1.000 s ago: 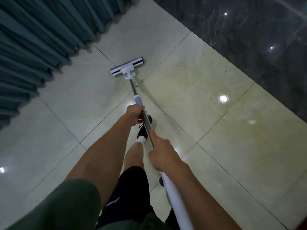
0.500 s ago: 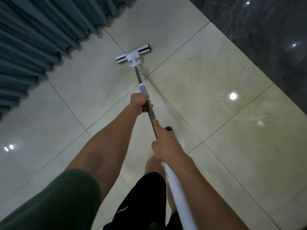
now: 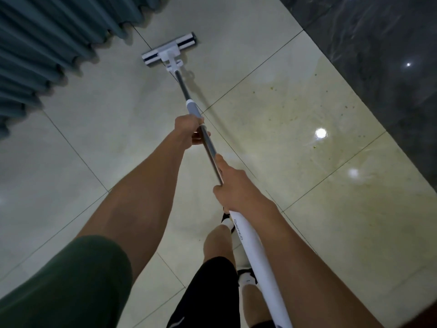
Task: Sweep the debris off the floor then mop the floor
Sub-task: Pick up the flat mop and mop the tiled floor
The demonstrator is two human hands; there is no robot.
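Mop (image 3: 169, 49) head lies flat on the floor (image 3: 106, 129) in the upper middle of the frame, its pole running down-right. Left hand (image 3: 189, 131), nearer the head, and right hand (image 3: 233, 185) both grip the pole. Debris (image 3: 314, 146) speckles tiles at right.

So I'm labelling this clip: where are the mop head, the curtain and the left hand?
mop head (image 3: 169, 49): head view, white middle bracket.
curtain (image 3: 47, 34): head view, teal folds at upper left.
left hand (image 3: 189, 129): head view, back of the hand round the pole.

White mop (image 3: 169, 49), teal curtain (image 3: 47, 39)
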